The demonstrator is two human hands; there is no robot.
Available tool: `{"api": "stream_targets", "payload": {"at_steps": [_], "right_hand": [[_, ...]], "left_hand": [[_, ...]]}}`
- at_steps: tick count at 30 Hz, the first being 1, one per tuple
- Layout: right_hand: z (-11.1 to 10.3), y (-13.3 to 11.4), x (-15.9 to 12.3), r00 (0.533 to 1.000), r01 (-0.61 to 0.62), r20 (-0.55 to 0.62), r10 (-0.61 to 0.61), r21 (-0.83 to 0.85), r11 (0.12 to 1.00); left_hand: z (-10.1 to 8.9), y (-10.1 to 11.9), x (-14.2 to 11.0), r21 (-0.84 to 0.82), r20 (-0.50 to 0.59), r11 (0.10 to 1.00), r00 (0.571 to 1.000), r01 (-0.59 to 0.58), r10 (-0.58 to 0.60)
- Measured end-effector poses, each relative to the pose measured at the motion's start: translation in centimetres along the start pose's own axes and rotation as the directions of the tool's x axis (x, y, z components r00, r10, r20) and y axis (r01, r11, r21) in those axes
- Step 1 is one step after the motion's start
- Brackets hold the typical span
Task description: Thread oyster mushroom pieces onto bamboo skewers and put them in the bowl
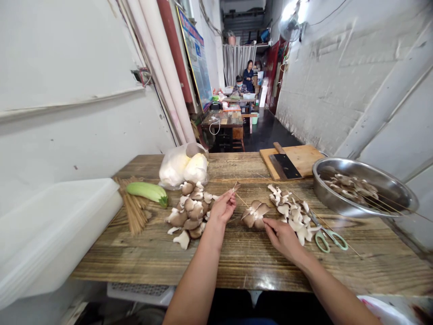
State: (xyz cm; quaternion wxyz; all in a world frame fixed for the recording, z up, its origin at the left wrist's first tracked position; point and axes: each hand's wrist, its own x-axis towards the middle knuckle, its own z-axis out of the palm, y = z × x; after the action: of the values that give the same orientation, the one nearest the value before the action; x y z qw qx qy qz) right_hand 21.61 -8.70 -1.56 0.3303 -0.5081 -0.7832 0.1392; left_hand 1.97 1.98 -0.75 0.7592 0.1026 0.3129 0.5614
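My left hand [223, 206] pinches a small oyster mushroom piece [237, 185] at the middle of the table. A thin bamboo skewer [242, 200] runs from beside those fingers into a cluster of brown oyster mushrooms [254, 213]. My right hand [280, 234] is closed on the near right edge of that cluster; its fingertips partly hide the grip. To the left of my hands lies a pile of oyster mushrooms [192, 212]. On the right, by my right wrist, sit more pale-stemmed oyster mushrooms [297, 216] with scissors [329, 237] that have green handles.
A steel basin [365, 210] with mushroom skewers stands right, behind it a cutting board [301, 158] with a cleaver [286, 164]. On the left are a bundle of skewers [135, 216], a green squash [147, 192], a plastic bag [174, 167] and white trays [57, 225]. Two people are far back.
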Motion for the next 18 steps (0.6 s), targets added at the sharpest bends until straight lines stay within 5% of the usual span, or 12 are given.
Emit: {"api": "stream_targets", "payload": {"at_steps": [18], "right_hand": [[0.2, 0.1, -0.1, 0.999, 0.011, -0.042, -0.012, -0.017, 1.0]], "left_hand": [[0.8, -0.6, -1.4, 0.282, 0.081, 0.959, 0.997, -0.025, 0.002]]}}
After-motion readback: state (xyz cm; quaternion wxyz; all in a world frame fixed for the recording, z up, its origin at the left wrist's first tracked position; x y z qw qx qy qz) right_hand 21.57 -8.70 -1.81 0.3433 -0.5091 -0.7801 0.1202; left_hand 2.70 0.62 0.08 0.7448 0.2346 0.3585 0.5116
